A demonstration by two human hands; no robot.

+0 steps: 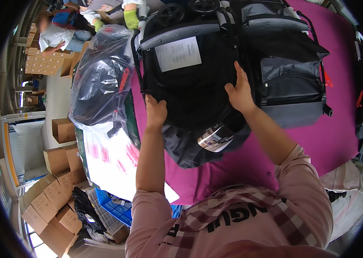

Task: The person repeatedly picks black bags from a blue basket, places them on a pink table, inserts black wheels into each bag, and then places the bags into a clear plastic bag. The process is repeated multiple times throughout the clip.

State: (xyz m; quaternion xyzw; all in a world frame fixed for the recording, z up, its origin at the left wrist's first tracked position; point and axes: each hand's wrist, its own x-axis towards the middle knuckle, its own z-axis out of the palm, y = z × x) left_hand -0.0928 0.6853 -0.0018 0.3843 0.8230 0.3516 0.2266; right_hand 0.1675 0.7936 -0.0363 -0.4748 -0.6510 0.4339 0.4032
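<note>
A folded black stroller [194, 87] lies before me on the magenta cloth of the table [197, 180], its small wheels at the far end. My left hand [156, 109] grips the edge of its frame on the left side. On the right side, my right hand [241, 92] rests against the black fabric edge, thumb and fingers apart. A printed white sheet [180, 54] lies on the stroller, and a picture tag [217, 138] hangs near its close end. Another folded stroller with a grey panel [292, 113] lies directly to the right.
A plastic-wrapped stroller [99, 84] lies left, beside white plastic bags with red print [107, 158]. Blue crates [114, 206] and cardboard boxes [52, 196] stand lower left. A co-worker's green-cuffed arm [131, 17] reaches in at the far side; another person [59, 37] is farther off.
</note>
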